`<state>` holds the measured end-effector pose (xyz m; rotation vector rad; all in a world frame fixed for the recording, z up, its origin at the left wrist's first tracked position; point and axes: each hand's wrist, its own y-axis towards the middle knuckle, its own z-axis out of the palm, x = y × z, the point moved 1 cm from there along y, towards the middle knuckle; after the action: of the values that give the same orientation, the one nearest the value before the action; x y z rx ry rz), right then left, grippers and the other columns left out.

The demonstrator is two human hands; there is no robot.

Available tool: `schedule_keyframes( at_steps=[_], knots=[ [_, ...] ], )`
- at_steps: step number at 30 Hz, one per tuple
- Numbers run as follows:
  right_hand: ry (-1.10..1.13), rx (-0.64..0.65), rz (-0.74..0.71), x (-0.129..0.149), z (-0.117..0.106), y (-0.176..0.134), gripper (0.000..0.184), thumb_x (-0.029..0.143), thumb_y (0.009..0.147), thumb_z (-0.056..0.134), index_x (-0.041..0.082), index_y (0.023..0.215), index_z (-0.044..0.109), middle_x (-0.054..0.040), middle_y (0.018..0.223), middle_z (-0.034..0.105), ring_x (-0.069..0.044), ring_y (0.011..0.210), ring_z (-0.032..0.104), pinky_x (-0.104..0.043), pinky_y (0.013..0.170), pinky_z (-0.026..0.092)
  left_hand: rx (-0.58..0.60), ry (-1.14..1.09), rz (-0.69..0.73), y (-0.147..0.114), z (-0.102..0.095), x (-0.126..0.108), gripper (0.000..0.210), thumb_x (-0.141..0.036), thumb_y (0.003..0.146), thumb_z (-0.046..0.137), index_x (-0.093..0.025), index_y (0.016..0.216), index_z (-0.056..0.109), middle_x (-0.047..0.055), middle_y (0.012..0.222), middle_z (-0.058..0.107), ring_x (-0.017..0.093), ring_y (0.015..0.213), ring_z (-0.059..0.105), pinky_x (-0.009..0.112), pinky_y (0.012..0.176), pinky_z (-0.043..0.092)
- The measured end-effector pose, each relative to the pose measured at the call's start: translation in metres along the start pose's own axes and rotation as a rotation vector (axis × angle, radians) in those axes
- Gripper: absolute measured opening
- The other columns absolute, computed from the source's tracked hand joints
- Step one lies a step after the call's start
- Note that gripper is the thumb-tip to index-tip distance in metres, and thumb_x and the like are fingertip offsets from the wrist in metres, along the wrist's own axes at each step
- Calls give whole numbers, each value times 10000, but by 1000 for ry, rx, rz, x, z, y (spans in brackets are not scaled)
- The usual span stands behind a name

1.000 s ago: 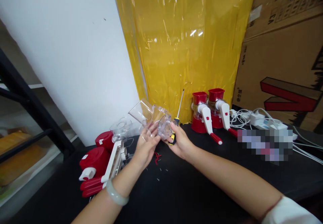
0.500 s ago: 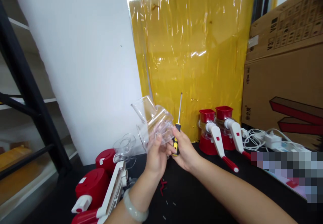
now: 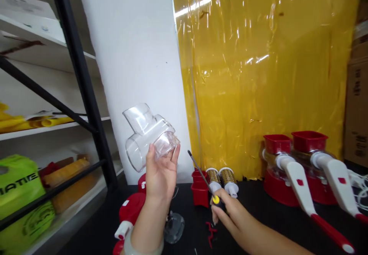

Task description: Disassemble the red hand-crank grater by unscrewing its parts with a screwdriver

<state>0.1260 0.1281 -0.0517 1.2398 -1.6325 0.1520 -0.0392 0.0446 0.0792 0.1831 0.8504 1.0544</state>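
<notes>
My left hand (image 3: pixel 162 172) grips a clear plastic grater housing (image 3: pixel 149 136), raised in front of the white panel, its wide chute tilted up and to the left. Lower and to the right, my right hand (image 3: pixel 230 211) is closed around a screwdriver (image 3: pixel 201 172) with a black and yellow handle, its shaft pointing up and left. The two hands are apart, and the screwdriver does not touch the housing. Beneath my right hand lie small red plastic parts (image 3: pixel 211 234) on the black table (image 3: pixel 184 247). Behind it are two grater drums (image 3: pixel 227 178) and red hoppers (image 3: pixel 199 190).
Two assembled red and white hand-crank graters (image 3: pixel 280 178) stand at the right. Red bases (image 3: pixel 130 207) and another clear part (image 3: pixel 174 228) are at the left. A black-framed shelf (image 3: pixel 83 94) borders the left side, and a yellow plastic curtain (image 3: pixel 258 86) hangs behind.
My hands have separated: the left has carried the clear housing to the left and the right has drawn down and right with the screwdriver. The view has turned left, showing more shelf.
</notes>
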Motion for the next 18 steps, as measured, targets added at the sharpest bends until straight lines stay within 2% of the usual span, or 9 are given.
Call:
schedule_keyframes(
  at_steps=[3,10,18],
  knots=[
    [1,56,43,3,8,-5,272,476,983,404,223,973,502,-30,774,601,-163,685,563,-286,668,470,-14,-6,7,-1,1,4,423,-488,846,670,-205,1161,673,101,1218,701,253,1210,628,386,1040,508],
    [-15,33,52,3,13,-9,358,546,977,384,212,978,510,-8,727,553,-145,638,508,-267,622,432,16,2,26,-9,5,10,427,-494,841,676,-186,1137,687,120,1234,698,272,1248,601,406,1051,488],
    [38,15,49,13,17,-14,425,612,970,347,228,1001,524,-24,736,581,-155,642,536,-269,616,454,80,6,57,-15,9,9,396,-449,812,722,-171,1094,710,119,1202,711,262,1221,620,375,1046,492]
  ],
)
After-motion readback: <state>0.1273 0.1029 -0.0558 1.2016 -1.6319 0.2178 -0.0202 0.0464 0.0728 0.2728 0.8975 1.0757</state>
